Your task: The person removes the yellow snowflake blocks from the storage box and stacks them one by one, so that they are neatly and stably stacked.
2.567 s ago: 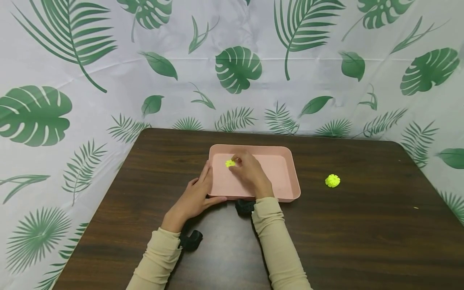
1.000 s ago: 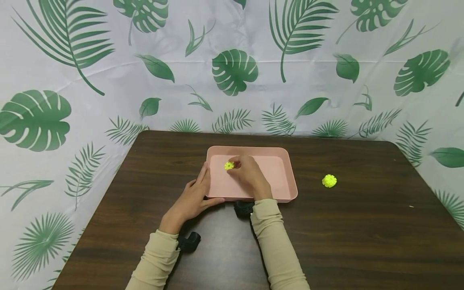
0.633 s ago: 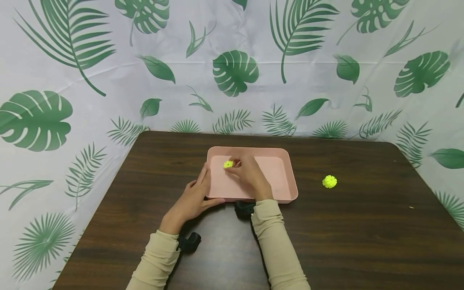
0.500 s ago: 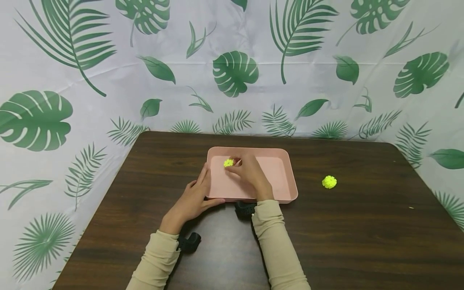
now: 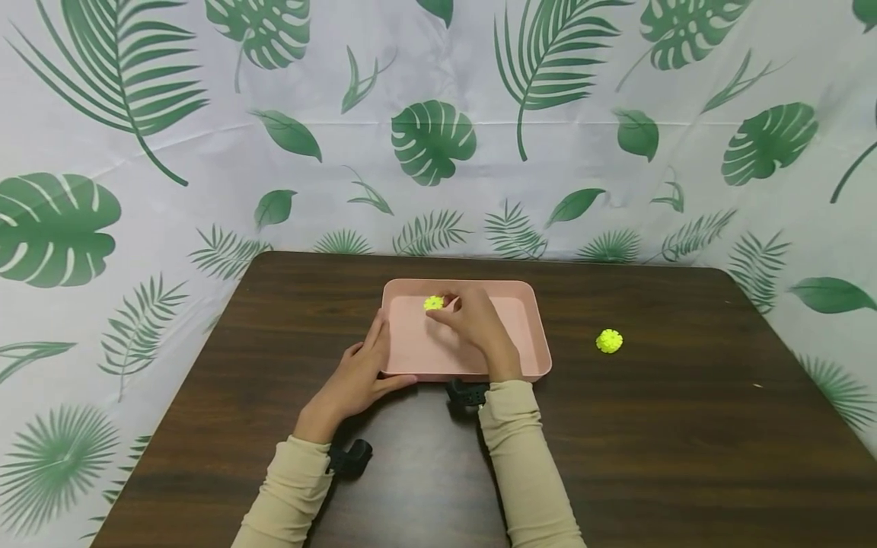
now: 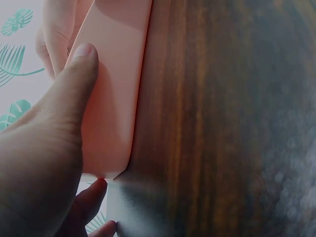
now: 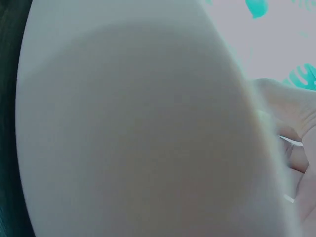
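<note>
A pink rectangular tray [image 5: 411, 342] stands on the dark wooden table. My left hand [image 5: 352, 380] rests at its near left corner, fingers straight along the left wall and thumb along the front wall. In the left wrist view, the thumb of that hand [image 6: 54, 113] presses flat against the tray's outer wall [image 6: 116, 98]. Over the tray, my right hand [image 5: 476, 320] pinches a small neon-yellow flower-shaped piece [image 5: 434, 303] with notched edges between thumb and forefinger. In the right wrist view, the tray wall [image 7: 138, 123] fills most of the picture; part of the right hand [image 7: 296, 113] shows at the right.
A little mound of the same neon-yellow notched shape [image 5: 609, 341] lies on the table right of the tray. Farther right is a tiny pale fleck [image 5: 757, 385]. Behind the table [image 5: 685, 457] hangs a white cloth [image 5: 342, 160] with green leaves.
My right hand, pinching the yellow piece, has shifted slightly right and toward the tray's far wall. My left hand keeps its place at the corner. The head view has turned a little.
</note>
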Tool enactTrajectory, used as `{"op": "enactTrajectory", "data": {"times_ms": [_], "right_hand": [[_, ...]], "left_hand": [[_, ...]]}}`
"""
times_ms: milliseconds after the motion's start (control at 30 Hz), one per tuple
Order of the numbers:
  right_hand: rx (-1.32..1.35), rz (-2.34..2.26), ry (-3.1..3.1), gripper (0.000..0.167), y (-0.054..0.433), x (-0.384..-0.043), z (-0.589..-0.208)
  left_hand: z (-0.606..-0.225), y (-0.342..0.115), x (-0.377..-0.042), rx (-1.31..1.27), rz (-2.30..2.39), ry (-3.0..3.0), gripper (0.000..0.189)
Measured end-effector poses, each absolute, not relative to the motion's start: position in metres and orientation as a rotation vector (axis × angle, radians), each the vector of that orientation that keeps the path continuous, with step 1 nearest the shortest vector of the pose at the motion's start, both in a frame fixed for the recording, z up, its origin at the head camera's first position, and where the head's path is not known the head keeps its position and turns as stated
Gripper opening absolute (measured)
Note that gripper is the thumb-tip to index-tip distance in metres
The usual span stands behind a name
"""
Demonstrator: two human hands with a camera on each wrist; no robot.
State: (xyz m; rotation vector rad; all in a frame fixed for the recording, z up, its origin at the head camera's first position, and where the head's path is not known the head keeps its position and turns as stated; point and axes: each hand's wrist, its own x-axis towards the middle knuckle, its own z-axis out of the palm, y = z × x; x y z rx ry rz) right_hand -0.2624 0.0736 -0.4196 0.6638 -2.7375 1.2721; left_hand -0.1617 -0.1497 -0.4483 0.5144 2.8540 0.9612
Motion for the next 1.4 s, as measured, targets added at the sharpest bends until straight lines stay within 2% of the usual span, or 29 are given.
{"op": "enactTrajectory", "data": {"times_ms": [600,900,1400], "right_hand": [[0.570,1.241,-2.690,0.032,0.099,-0.260,-0.409],[0.494,1.213,-2.664,0.030,0.114,-0.257,-0.407],[0.373,1.346,-2.672,0.036,0.129,-0.257,-0.407]], "left_hand": [[-0.448,-0.155,-0.161,0.515,0.935,2.858,0.107],[-0.448,-0.153,-0.161,0.520,0.933,2.873,0.108],[-0.449,-0.151,-0.162,0.534,0.933,2.866,0.107]]}}
